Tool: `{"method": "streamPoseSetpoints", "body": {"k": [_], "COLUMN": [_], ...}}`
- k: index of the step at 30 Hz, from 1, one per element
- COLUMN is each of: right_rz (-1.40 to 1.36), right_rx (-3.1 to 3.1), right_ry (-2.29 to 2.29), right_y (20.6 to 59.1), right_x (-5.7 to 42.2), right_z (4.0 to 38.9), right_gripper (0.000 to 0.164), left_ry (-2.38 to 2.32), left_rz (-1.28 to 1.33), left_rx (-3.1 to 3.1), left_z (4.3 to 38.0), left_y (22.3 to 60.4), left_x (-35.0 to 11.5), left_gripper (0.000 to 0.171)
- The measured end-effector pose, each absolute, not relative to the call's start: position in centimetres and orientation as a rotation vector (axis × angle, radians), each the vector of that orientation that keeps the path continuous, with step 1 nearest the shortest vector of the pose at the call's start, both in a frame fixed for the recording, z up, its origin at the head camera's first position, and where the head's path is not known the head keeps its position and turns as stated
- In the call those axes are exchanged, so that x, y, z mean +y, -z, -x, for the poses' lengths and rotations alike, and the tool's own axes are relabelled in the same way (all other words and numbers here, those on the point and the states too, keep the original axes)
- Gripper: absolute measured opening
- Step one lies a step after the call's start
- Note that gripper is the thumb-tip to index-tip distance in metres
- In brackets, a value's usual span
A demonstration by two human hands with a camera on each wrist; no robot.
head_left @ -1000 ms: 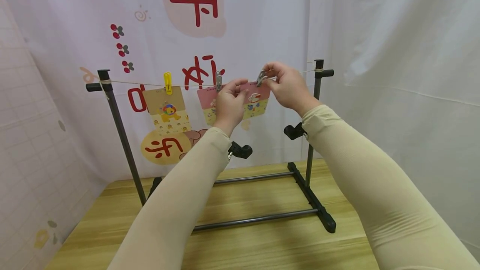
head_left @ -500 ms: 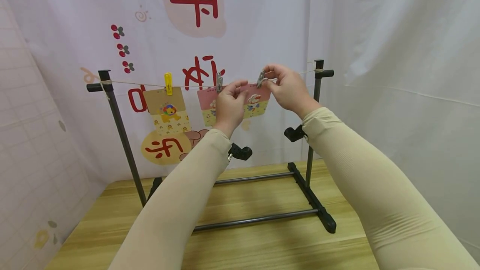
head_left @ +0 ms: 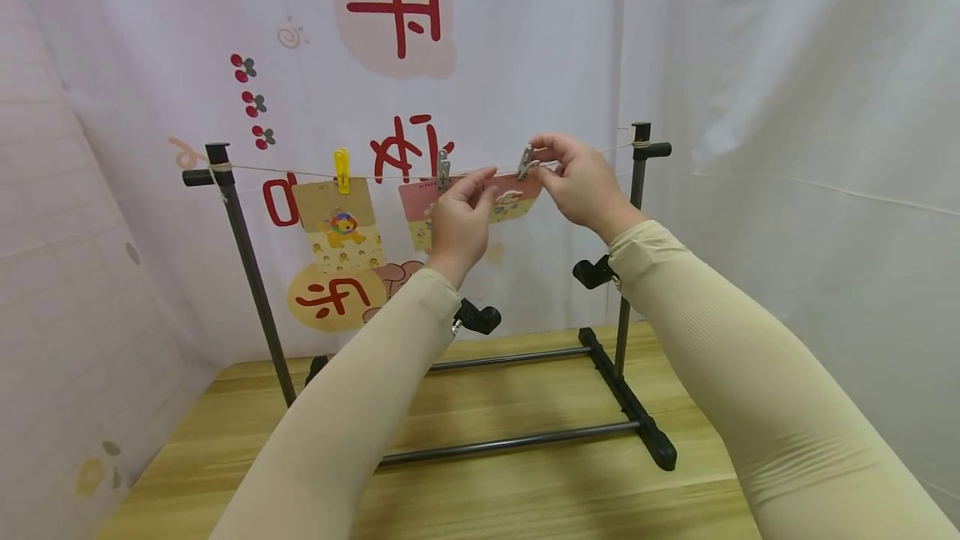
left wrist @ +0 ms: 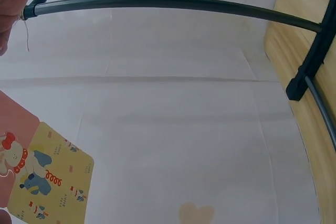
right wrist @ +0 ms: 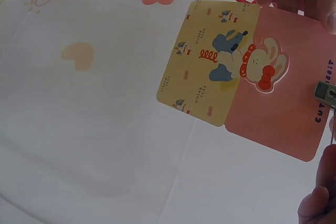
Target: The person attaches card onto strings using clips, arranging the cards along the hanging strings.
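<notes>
My right hand pinches a grey clothespin at the string, above the right-hand pink and yellow rabbit card. The clothespin sits on the card's pink top edge in the right wrist view. My left hand is at this card's left side; its fingers pass behind the edge and the thumb appears in front. Just left, a similar pink card, partly behind my left hand, hangs from another grey clothespin. Farther left hangs a brown lion card under a yellow clothespin.
The string runs between the left post and right post of a dark metal stand. Its feet and crossbars rest on a wooden table. A white printed cloth hangs behind.
The right-hand card has tilted and looks shorter in the head view. Both hands stay at nearly the same places, and the head view has shifted slightly.
</notes>
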State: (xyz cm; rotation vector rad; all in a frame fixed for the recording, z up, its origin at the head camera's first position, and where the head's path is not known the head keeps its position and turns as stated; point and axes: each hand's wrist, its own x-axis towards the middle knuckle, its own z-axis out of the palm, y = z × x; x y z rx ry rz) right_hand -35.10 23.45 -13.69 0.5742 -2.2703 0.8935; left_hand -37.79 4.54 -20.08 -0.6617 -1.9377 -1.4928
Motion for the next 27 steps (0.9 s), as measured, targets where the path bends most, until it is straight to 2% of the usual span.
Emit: {"method": "streamPoseSetpoints", "body": {"k": [7, 14, 27], "right_rz": [-0.568, -0.56, -0.543], "right_rx": [-2.266, -2.271, -2.229], "right_ry": [-0.889, -0.914, -0.892], "right_y": [13.7, 13.8, 15.0], "right_x": [23.5, 23.5, 23.7], "right_z": [35.1, 35.1, 34.5], "right_gripper": [0.034, 0.027, 0.027], "left_ry": [1.45, 1.425, 1.382], "left_rz": [0.679, 0.735, 0.901], "left_rx": [-1.941, -1.903, -1.921], "left_z": [36.8, 36.4, 35.4], "left_y": [20.8, 21.6, 22.7], "left_x": [4.2, 3.9, 1.7], "left_gripper": [0.038, 0.038, 0.037]}}
